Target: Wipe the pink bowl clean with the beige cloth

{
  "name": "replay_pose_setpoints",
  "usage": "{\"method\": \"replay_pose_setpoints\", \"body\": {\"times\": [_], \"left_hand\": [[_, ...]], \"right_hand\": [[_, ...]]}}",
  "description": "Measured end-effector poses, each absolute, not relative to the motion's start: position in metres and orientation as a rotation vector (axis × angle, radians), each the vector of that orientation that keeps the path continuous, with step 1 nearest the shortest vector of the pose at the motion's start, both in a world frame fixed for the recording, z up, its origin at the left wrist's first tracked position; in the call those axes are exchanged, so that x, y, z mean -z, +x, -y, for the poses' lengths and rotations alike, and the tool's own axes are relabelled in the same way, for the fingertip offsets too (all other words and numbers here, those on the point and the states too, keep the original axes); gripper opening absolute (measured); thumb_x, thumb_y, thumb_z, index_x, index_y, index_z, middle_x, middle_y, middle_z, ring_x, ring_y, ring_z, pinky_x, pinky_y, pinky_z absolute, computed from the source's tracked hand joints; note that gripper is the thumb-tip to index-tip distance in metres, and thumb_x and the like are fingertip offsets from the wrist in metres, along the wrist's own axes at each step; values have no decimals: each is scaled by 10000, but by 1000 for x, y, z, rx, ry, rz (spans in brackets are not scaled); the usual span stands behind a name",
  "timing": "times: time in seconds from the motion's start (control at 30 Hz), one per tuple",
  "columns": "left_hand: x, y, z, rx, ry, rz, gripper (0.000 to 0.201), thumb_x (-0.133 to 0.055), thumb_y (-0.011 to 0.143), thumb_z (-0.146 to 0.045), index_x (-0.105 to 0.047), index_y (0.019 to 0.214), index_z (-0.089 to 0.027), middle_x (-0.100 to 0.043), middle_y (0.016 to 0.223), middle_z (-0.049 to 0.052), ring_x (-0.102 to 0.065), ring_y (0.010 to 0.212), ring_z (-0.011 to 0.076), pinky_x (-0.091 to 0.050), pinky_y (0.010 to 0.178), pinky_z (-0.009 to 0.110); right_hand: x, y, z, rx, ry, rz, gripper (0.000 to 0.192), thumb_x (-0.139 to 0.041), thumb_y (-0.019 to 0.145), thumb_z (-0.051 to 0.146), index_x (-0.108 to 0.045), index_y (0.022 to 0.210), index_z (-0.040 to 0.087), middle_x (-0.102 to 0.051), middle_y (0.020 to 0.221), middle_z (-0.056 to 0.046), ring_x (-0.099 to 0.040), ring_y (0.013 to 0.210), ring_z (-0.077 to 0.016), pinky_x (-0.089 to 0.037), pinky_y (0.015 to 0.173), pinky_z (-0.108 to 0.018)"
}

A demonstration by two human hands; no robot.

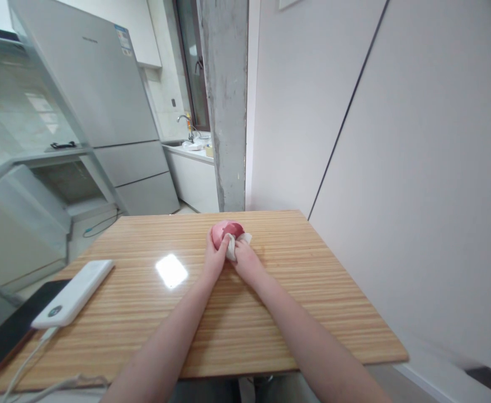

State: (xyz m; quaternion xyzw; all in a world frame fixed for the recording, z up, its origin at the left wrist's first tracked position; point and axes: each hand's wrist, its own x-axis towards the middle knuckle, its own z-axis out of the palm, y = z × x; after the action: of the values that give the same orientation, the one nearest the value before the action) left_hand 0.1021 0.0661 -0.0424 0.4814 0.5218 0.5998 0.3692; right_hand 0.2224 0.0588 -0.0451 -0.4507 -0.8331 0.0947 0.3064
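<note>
On the far part of the wooden table, the left hand is closed around a small pink round object, and the right hand pinches a white cloth against it. The object seems light, hard and smooth, so best gripped at its sides. Its underside and exact kind are hidden.
</note>
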Motion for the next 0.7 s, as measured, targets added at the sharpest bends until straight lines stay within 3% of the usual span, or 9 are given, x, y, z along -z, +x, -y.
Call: {"method": "replay_pose_setpoints", "body": {"times": [0.1,0.23,0.4,0.57,0.7], "left_hand": [[33,86,-66,-1556,1301,-1481,585,-611,843,-446,-504,1339,-156,-572,1348,152,-499,1296,270,-373,1099,399],[21,70,-68,-1542,1411,-1475,583,-670,786,-458,-572,1288,-179,-627,1271,124,-563,1215,286,-429,1048,420],[28,94,-62,-1592,1265,-1309,790,-739,723,-402,-407,1397,-161,-624,1227,147,-630,1099,246,-498,959,382],[28,92,-60,-1613,1339,-1411,564,-691,767,-403,-537,1254,-164,-623,1239,126,-584,1175,258,-445,1025,371],[20,73,-65,-1535,1419,-1428,555,-712,739,-387,-586,1224,-149,-647,1205,123,-582,1174,279,-430,1041,405]], "right_hand": [[40,224,-56,-258,-1061,2271,373,-539,807,10,-649,1138,143,-643,1096,-104,-521,1080,-205,-435,981,-345],[35,224,-53,-119,-1089,2338,254,-504,899,94,-675,1074,162,-644,1101,-102,-509,1085,-210,-447,936,-347],[42,221,-56,-71,-1246,2258,256,-465,926,118,-675,1070,141,-650,1060,-119,-507,1073,-225,-445,927,-353],[40,225,-55,-91,-1160,2295,245,-534,867,81,-671,1063,132,-635,1033,-107,-523,1002,-201,-450,907,-319],[33,228,-54,-4,-1106,2359,183,-530,915,148,-677,1021,171,-632,1065,-97,-502,1055,-211,-442,895,-331]]}}
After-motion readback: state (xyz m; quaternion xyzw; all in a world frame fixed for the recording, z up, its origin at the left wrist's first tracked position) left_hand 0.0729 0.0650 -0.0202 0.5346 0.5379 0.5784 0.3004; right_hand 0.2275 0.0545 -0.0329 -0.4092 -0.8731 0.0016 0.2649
